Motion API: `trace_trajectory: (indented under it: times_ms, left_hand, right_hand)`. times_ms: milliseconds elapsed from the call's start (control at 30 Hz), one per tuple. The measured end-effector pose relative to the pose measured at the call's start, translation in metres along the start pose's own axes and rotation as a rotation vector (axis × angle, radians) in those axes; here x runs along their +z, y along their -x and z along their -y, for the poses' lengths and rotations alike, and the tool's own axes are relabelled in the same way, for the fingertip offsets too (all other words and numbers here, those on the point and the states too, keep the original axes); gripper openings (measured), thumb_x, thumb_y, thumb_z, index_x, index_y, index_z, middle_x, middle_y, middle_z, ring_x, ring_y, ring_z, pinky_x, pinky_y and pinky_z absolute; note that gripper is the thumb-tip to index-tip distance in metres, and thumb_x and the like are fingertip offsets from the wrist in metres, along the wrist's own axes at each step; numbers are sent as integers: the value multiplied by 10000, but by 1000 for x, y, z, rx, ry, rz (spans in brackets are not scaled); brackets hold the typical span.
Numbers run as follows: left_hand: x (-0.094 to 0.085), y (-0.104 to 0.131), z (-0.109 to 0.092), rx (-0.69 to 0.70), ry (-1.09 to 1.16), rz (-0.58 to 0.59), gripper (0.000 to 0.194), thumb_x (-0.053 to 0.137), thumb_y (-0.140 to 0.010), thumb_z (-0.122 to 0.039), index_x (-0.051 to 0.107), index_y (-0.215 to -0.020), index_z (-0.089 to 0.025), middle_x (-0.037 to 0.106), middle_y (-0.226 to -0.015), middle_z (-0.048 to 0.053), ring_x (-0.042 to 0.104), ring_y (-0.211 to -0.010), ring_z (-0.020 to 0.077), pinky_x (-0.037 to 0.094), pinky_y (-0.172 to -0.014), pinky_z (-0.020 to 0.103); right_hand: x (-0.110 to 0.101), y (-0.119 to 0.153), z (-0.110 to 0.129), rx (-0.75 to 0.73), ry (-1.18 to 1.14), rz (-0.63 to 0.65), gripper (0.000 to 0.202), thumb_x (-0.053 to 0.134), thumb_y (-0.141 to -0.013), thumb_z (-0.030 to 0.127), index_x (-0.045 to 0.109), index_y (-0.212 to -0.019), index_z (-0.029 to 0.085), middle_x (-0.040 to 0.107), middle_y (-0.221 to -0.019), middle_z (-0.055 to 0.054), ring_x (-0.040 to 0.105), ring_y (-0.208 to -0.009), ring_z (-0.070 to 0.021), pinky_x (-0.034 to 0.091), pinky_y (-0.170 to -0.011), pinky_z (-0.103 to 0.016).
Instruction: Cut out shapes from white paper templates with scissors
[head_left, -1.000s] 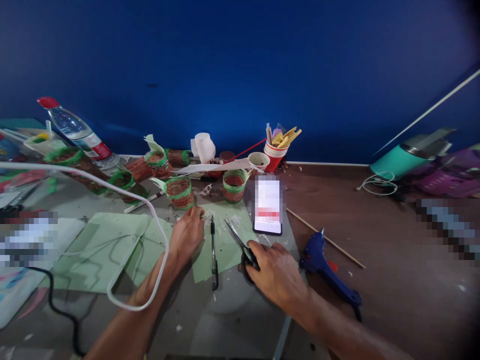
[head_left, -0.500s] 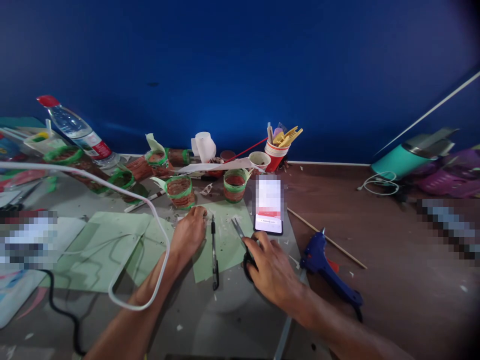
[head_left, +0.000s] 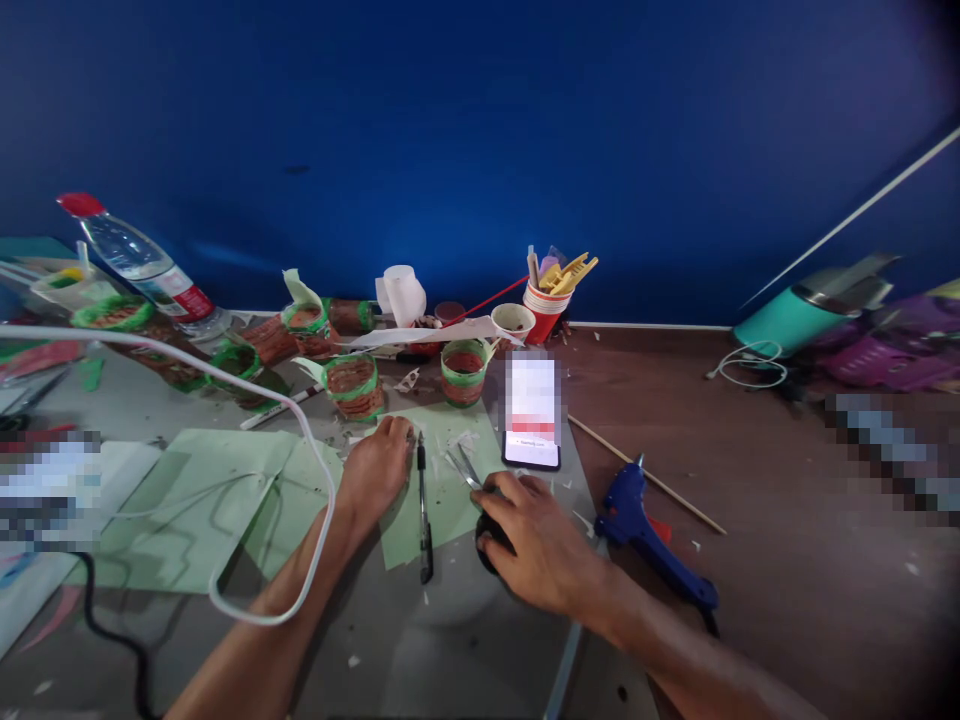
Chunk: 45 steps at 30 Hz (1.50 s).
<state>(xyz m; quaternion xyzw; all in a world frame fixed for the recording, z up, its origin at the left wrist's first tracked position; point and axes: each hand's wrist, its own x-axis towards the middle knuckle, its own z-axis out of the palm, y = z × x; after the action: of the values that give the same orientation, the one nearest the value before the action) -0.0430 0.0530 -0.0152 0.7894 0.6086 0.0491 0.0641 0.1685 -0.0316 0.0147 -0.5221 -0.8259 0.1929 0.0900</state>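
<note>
My right hand grips a pair of scissors by its black handles, thumb and fingers around them. The blades point away from me over the green paper and stand slightly apart, with small white paper scraps at their tips. My left hand rests at the paper's left side with its fingers curled in. Whatever those fingers hold, if anything, is hidden. Between both hands lies a black pen, its tip close to my left fingertips. A lit phone lies beyond my right hand.
Brown cups with green rims stand behind the paper. A blue glue gun and a wooden stick lie right. A white cable loops above my left forearm. A bottle leans far left; a red cup holds yellow cutlery.
The scissors' blades have spread slightly and swung a little left in my right hand. My left hand stays nearly where it was. The whole view has shifted slightly.
</note>
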Motion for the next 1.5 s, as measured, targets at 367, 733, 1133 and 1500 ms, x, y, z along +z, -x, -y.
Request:
trace_trajectory:
  times_ms: [367,733,1133,1500]
  left_hand:
    - [8,-1,13,2,180,-163,177,362,-845,-180,524,-914,-183,599,-884,70,580,-855,200,440,-766,303]
    - [0,1,7,-35,0,-21,226,363,-888,-233,564,-961,-161,584,-954,98,587,-834,212,429,-722,303]
    - [-4,3,-1,-46,-65,9,221,339,-885,-181,557,-922,-157,573,-922,93,581,-810,206,419,-686,297]
    - [-20,13,-4,-41,1010,-133,130,474,-825,-311,479,-825,-181,542,-737,11,456,-572,114,377,-542,245]
  right_hand:
    - [11,0,-2,39,-64,-234,261,563,-815,198,611,-1070,170,582,-1032,-81,539,-932,-216,423,-870,-344]
    - [10,-1,-1,8,-99,-213,222,564,-818,178,631,-1030,171,606,-971,-64,556,-899,-199,411,-853,-339]
    - [15,-2,-2,-33,-93,-279,217,595,-791,161,631,-1005,172,615,-958,-76,572,-862,-219,428,-813,-374]
    - [16,-2,-5,-23,-263,-344,245,582,-777,119,616,-1014,173,624,-967,-83,565,-918,-229,425,-829,-379]
